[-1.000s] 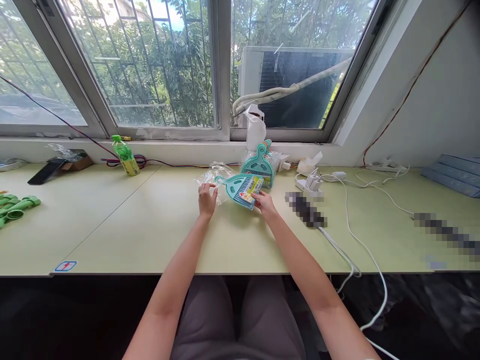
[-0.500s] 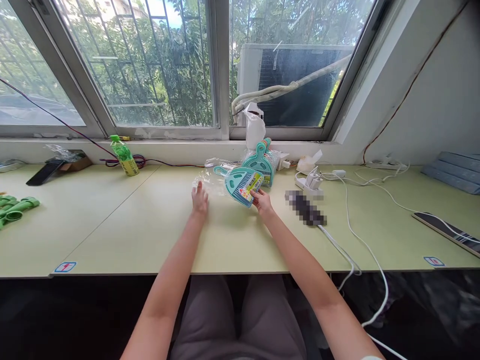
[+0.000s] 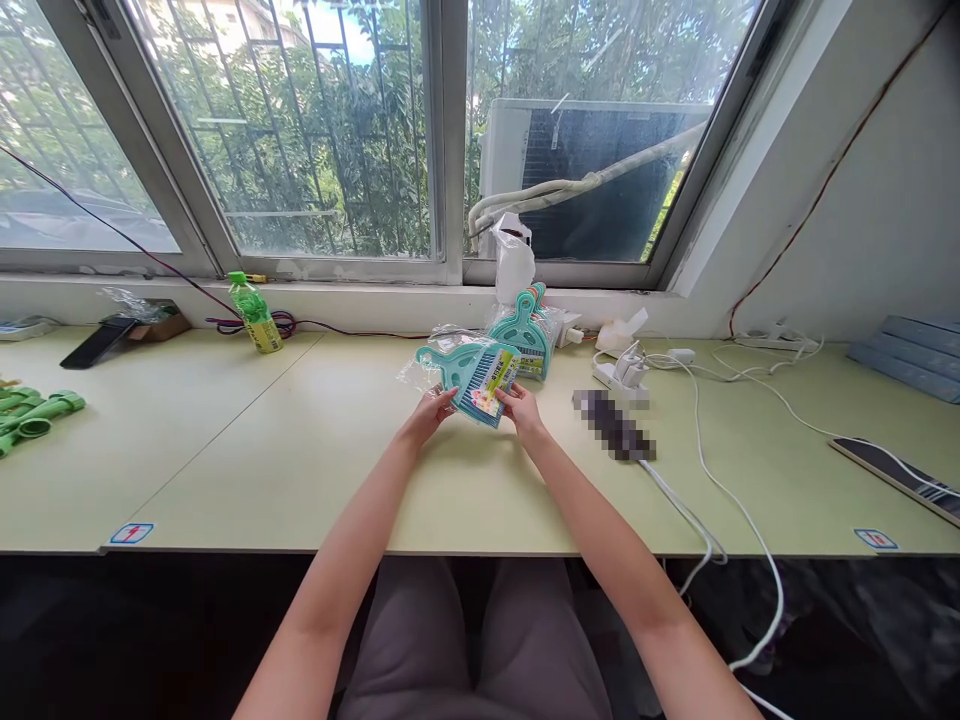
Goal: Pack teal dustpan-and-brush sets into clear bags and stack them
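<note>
A small teal dustpan (image 3: 466,378) with dark stripes and a yellow printed label is held just above the table, its handle pointing left. My right hand (image 3: 523,412) pinches its right edge by the label. On the other side, my left hand (image 3: 429,414) is closed on the lower left edge near the handle; some of its fingers are hidden behind the pan. Crinkled clear plastic wrap (image 3: 420,372) lies around the handle. Behind it, a stack of similar teal dustpans (image 3: 521,325) leans upright in clear plastic near the window wall.
A green-capped bottle (image 3: 255,315), a black phone-like object (image 3: 97,343) and green rolled items (image 3: 41,420) are on the left. A power strip (image 3: 621,375), white cables (image 3: 701,440), a blurred dark object (image 3: 615,425) and blue boxes (image 3: 907,350) are on the right.
My left hand has moved right from the plastic wrap to the dustpan and closed on it. The dustpan has tilted and shifted slightly left, toward me.
</note>
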`<state>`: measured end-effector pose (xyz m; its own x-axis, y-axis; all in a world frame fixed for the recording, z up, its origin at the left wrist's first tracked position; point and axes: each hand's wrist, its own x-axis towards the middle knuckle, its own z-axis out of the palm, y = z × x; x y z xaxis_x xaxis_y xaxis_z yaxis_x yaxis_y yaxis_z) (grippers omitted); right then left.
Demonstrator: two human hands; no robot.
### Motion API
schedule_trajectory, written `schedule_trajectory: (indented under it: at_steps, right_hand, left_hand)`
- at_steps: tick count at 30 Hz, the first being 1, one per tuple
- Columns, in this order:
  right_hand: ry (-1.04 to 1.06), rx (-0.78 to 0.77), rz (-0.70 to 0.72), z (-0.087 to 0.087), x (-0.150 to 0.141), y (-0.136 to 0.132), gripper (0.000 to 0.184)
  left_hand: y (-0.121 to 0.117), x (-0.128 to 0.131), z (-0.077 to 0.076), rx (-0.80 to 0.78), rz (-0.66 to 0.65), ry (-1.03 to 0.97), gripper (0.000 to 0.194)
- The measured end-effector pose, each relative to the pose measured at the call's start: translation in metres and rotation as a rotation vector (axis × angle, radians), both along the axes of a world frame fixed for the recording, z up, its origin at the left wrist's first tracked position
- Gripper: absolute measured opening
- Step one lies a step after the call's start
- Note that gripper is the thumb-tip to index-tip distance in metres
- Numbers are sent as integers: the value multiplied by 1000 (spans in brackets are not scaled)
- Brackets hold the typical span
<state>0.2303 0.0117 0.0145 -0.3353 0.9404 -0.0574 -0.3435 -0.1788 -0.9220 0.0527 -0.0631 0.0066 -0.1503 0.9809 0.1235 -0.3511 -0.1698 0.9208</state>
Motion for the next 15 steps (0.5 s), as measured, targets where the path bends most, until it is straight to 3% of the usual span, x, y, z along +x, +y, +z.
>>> schedule_trajectory:
  at_steps: [7, 15]
  right_hand:
    - [5, -13, -46, -4, -1, -2, 24]
    - [38, -2, -39, 4, -1, -7, 25]
  left_hand:
    - [-7, 17, 2, -98, -140, 65, 48]
    - [-15, 27, 2, -156, -241, 178, 51]
